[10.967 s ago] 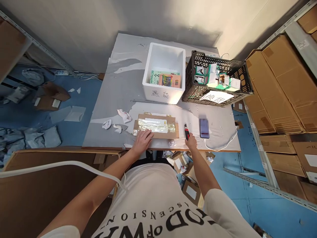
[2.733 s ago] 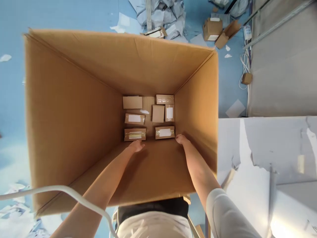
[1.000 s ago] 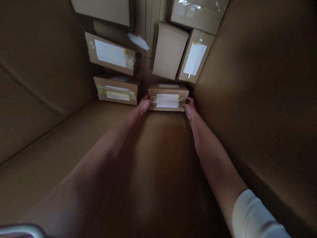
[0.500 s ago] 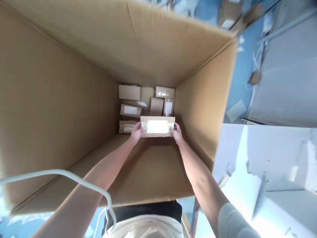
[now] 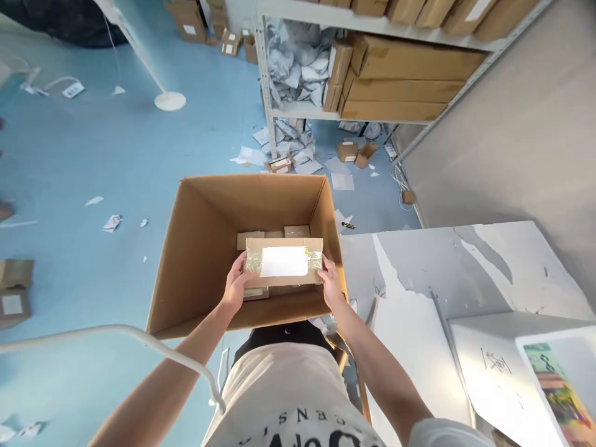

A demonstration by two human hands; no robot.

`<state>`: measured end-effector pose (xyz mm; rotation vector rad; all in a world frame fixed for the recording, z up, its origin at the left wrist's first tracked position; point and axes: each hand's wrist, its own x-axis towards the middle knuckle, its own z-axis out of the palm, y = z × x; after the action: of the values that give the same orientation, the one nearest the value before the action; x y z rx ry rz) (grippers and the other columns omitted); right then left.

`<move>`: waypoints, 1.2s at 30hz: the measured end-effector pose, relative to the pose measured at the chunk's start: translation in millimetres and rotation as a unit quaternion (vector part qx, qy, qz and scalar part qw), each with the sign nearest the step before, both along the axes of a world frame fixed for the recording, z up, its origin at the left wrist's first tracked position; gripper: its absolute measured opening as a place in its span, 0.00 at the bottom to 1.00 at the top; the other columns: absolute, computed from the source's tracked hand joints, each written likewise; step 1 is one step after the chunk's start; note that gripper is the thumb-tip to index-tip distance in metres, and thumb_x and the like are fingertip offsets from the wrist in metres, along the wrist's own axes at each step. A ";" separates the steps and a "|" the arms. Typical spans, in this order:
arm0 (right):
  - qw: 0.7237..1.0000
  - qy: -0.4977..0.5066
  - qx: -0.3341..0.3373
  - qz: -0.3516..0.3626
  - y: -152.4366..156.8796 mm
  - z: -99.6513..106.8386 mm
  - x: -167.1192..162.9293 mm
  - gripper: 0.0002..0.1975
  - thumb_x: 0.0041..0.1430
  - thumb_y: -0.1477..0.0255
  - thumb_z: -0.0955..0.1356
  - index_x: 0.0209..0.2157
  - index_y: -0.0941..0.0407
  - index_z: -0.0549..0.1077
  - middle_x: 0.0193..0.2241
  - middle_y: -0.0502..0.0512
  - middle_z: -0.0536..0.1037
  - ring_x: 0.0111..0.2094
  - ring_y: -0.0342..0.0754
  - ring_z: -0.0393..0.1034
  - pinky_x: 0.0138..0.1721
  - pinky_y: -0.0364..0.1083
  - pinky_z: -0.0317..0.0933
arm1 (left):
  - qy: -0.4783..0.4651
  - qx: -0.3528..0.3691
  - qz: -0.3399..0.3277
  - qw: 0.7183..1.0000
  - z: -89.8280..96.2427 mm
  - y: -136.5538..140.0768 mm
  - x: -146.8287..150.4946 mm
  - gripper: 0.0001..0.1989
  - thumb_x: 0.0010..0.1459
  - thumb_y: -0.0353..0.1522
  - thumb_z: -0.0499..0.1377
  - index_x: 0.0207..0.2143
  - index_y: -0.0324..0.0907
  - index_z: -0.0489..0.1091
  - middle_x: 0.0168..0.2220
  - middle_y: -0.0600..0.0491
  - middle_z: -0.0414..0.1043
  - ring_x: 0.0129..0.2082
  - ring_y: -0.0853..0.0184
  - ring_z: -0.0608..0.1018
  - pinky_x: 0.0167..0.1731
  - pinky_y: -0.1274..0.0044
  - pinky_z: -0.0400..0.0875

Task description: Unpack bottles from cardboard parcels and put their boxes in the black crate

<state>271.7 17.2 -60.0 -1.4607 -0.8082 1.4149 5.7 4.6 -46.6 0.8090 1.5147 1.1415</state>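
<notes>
A small cardboard box (image 5: 254,244) with clear tape and a white label is held level between my two hands. My left hand (image 5: 236,282) grips its left end, and my right hand (image 5: 330,280) grips its right end. Below it stands a large open carton (image 5: 195,248) whose tall walls surround the view under my hands. Several smaller cardboard boxes lie on the carton's floor, among them one at the back right (image 5: 297,231) and one near the front (image 5: 256,293). The held box hides most of the others.
A grey worktable (image 5: 419,261) with torn white sheets adjoins the carton on the right. Behind it, a metal shelf (image 5: 302,112) holds long boxes (image 5: 405,87) and grey bags (image 5: 298,62). Paper scraps litter the blue floor (image 5: 116,161). A white cable (image 5: 116,329) crosses at lower left.
Both hands have lifted the small box up from deep inside the large carton to about its rim. My view has drawn back, and more of the room shows.
</notes>
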 end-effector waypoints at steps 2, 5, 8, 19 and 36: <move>1.000 -0.003 0.019 -0.011 -23.4 15.3 2.0 0.32 0.44 0.71 0.66 0.55 0.47 0.69 0.56 0.51 0.66 0.62 0.54 0.53 0.64 0.54 0.49 | -0.060 0.034 -0.039 0.997 22.0 -18.0 4.7 0.37 0.45 0.30 0.55 0.61 0.47 0.59 0.59 0.52 0.65 0.58 0.56 0.67 0.56 0.67 0.64; 0.998 0.012 0.051 -0.039 -50.3 29.0 1.4 0.34 0.44 0.72 0.67 0.57 0.46 0.67 0.60 0.47 0.64 0.64 0.53 0.50 0.65 0.55 0.45 | -0.073 0.045 -0.075 0.993 36.8 -36.7 9.6 0.37 0.46 0.29 0.55 0.62 0.48 0.58 0.61 0.54 0.62 0.62 0.56 0.62 0.60 0.67 0.60; 0.994 0.066 0.070 -0.050 -69.7 38.4 0.5 0.36 0.46 0.71 0.67 0.60 0.47 0.63 0.61 0.46 0.64 0.63 0.53 0.54 0.65 0.57 0.46 | -0.064 0.035 -0.093 0.993 41.9 -42.4 12.9 0.37 0.46 0.29 0.54 0.62 0.49 0.58 0.63 0.55 0.59 0.63 0.56 0.60 0.61 0.65 0.58; 0.941 0.037 0.154 -0.300 -173.2 69.8 42.2 0.33 0.47 0.68 0.67 0.58 0.47 0.65 0.56 0.45 0.70 0.62 0.53 0.57 0.62 0.54 0.53 | -0.081 0.042 -0.313 0.945 66.3 -13.0 101.2 0.41 0.39 0.27 0.56 0.61 0.49 0.60 0.61 0.57 0.62 0.63 0.55 0.61 0.62 0.66 0.58; 0.740 0.015 0.126 -0.660 -406.5 -1.7 148.6 0.34 0.51 0.67 0.65 0.61 0.52 0.61 0.60 0.49 0.66 0.61 0.52 0.58 0.63 0.54 0.50 | -0.034 0.009 -0.687 0.726 8.1 -139.7 393.8 0.39 0.44 0.33 0.56 0.62 0.43 0.56 0.63 0.50 0.58 0.61 0.56 0.63 0.57 0.70 0.63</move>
<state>420.3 -389.2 -61.8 -1.2648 0.1782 0.1927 399.5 -135.1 -38.5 1.4726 0.4530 0.0200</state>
